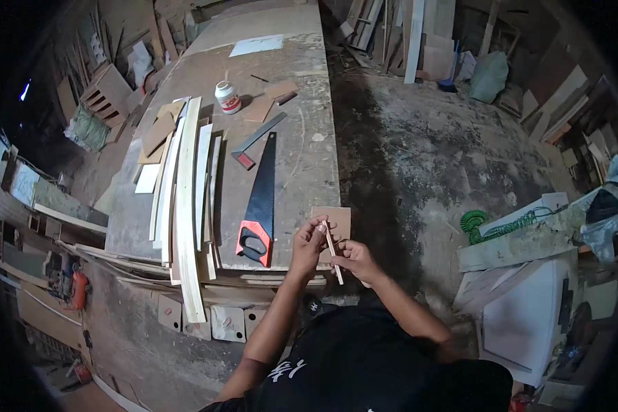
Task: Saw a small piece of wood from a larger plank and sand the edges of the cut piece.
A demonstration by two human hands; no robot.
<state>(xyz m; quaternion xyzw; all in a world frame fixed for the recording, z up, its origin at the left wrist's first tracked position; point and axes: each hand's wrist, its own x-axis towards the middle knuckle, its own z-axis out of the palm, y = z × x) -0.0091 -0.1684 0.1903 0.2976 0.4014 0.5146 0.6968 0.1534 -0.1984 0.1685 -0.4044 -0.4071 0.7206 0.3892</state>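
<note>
A thin, narrow wooden strip [332,248] slants between my two hands above the near right corner of the workbench. My left hand [310,242] pinches its upper end, and my right hand [357,261] grips it lower down, with the bottom end sticking out below. Behind the fingers a small square wooden board [339,218] lies at the bench's right edge, partly hidden by my hands. To the left of them rests a handsaw [257,206] with a red and black handle. Above the saw is a try square [257,143] with a metal blade.
Long wooden strips [186,206] are stacked on the left of the workbench [302,165], some overhanging its near edge. Farther back stand a white and red glue bottle [228,98] and small board offcuts [259,108]. A green coiled hose [475,225] lies at right.
</note>
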